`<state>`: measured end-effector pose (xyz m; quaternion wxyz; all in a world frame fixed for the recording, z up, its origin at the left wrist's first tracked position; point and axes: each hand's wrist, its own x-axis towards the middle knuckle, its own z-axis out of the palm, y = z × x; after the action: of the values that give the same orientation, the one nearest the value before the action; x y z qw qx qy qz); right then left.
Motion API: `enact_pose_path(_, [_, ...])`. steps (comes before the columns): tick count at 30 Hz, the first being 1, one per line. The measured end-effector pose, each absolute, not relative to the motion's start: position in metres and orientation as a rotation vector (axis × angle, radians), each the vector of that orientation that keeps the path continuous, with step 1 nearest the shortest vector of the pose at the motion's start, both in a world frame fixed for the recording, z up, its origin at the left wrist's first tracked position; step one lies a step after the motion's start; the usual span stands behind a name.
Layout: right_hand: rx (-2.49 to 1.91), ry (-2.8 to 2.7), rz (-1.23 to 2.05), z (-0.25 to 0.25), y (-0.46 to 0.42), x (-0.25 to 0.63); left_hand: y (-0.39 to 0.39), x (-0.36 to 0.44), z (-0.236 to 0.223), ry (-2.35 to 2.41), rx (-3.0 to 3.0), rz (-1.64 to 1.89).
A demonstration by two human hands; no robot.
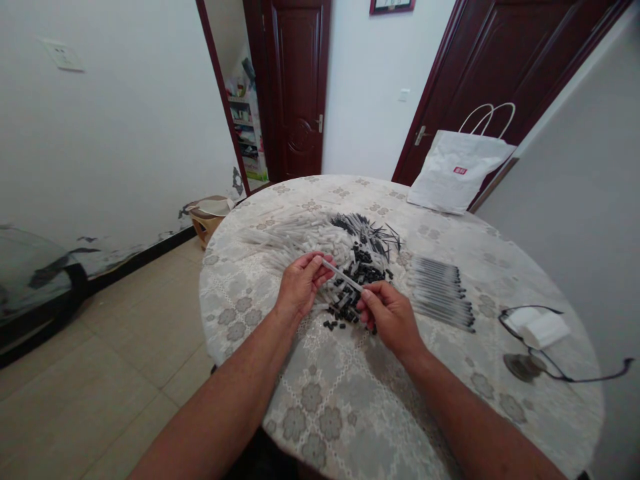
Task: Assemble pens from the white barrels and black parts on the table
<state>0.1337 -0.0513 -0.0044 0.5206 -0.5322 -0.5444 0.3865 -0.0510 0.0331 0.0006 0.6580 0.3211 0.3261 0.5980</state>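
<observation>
While both bare hands work mid-counter, the grip of each is closed w/ thumb and fingers on one slim, pale, translucent plastic tube (343, 275): left hand (300, 283) pinches its far-left end, right hand (393, 317) its near-right end. The tube is held aslant above a heap of small black cylindrical plastic pieces (367, 273), a few strays lying near. Just beyond, to the left, a big loose pile of whitish translucent tubes (280, 240); far side, a bundle of thin black pointed sticks (367, 230).

Right of the heap, a neat row of dark-tipped translucent sticks (440, 293) lies side by side, prob. the done lot. Judging by the loose piles, most is left, approx. count n/a.

Edges: round counter w/ grey floral cloth (240, 353); its near edge passes under the forearms. Most room is near, btwn heap and edge, plus a strip right of the row. Limits: thin dark-framed glasses (570, 380) and a folded white tissue (545, 328) at right, white paper bag w/ handles (455, 173) at far-right edge.
</observation>
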Motion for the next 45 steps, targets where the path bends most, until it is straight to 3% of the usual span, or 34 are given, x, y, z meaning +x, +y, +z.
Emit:
enact_pose_path(4, [-1.27, -1.221, 1.071, -0.005, -0.045, 0.136, 0.032, -0.05, 0.003, 0.738, 0.774, 1.348])
enact_pose_path(10, [-1.371, -1.729, 0.517, 0.013, -0.047, 0.145, 0.023, -0.044, 0.008, 0.784, 1.014, 1.192])
enact_pose_path(18, [-1.446, -2.166, 0.274, 0.047, -0.055, 0.181, 0.026, -0.053, 0.015, 1.04, 1.343, 1.224])
enact_pose_path(26, [-1.893, -2.116, 0.015, 0.008, -0.098, 0.283, 0.039, -0.066, 0.009, 1.489, 1.753, 1.237])
enact_pose_path(32, [-2.156, -2.022, -0.123, -0.015, -0.107, 0.306, 0.037, -0.065, 0.005, 1.604, 2.016, 1.128])
enact_pose_path(45, [-2.137, -1.975, -0.275, -0.036, -0.098, 0.31, 0.045, -0.073, -0.008, 1.656, 2.153, 1.027])
